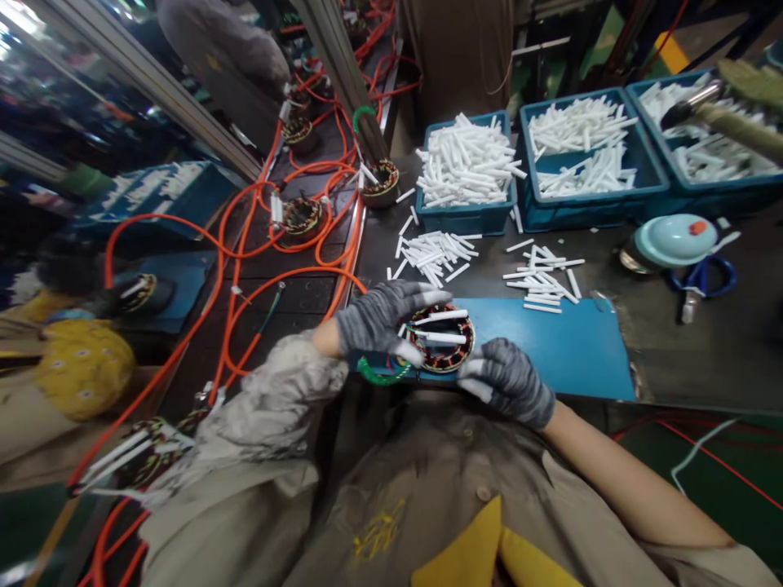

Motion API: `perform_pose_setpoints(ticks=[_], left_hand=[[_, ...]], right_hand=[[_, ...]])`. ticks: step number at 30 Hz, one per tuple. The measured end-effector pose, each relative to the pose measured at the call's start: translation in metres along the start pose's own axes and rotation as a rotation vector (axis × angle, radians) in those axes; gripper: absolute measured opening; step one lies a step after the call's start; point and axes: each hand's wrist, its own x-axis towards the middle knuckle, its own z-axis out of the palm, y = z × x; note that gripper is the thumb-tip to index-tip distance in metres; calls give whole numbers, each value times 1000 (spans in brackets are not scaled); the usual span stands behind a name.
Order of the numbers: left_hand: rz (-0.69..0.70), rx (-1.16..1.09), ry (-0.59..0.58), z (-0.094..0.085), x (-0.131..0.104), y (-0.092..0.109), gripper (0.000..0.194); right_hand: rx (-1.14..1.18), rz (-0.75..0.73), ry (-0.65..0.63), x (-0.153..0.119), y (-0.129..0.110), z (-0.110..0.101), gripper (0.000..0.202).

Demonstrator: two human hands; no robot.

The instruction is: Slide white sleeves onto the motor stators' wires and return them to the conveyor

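A round motor stator (449, 361) with dark red windings lies on a blue mat (550, 342), close to the table's front edge. Two white sleeves (445, 337) lie across its top, on thin wires. My left hand (382, 318), in a grey glove with white fingertips, reaches around the stator's left side, fingers stretched and thumb apart; the thumb is slightly blurred. At the lower right rim, my right hand (510, 381), gloved alike, has its bent fingers against the stator. A green cord (379, 375) comes out at the stator's lower left, below my left thumb.
Blue bins (468, 218) of white sleeves stand at the back, with loose sleeves (434, 254) before them. Blue-handled scissors (703, 281) and a light-blue lidded container (673, 242) lie right. Orange cables (245, 244) and more stators (299, 218) fill the left. Another person's yellow-covered arm (86, 367) is far left.
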Motion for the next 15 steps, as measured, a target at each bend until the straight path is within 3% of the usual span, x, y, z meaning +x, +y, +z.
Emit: perform_pose_setpoints(ticks=[2, 5, 8, 10, 13, 15], left_hand=[[-105, -222, -73, -9, -20, -16, 71], [-245, -401, -3, -4, -42, -24, 51], [-337, -433, 120, 13, -48, -11, 56], [-423, -419, 204, 22, -47, 1, 60], [-476, -411, 291, 28, -43, 16, 65], [-454, -393, 309, 28, -40, 23, 64]], right_hand=[[-127, -111, -46, -2, 0, 10, 15], [-195, -84, -74, 4, 15, 22, 20], [-161, 24, -113, 17, 33, 16, 21], [-162, 97, -51, 25, 35, 5, 23], [-163, 166, 104, 29, 17, -7, 31], [-198, 156, 85, 27, -1, -5, 35]])
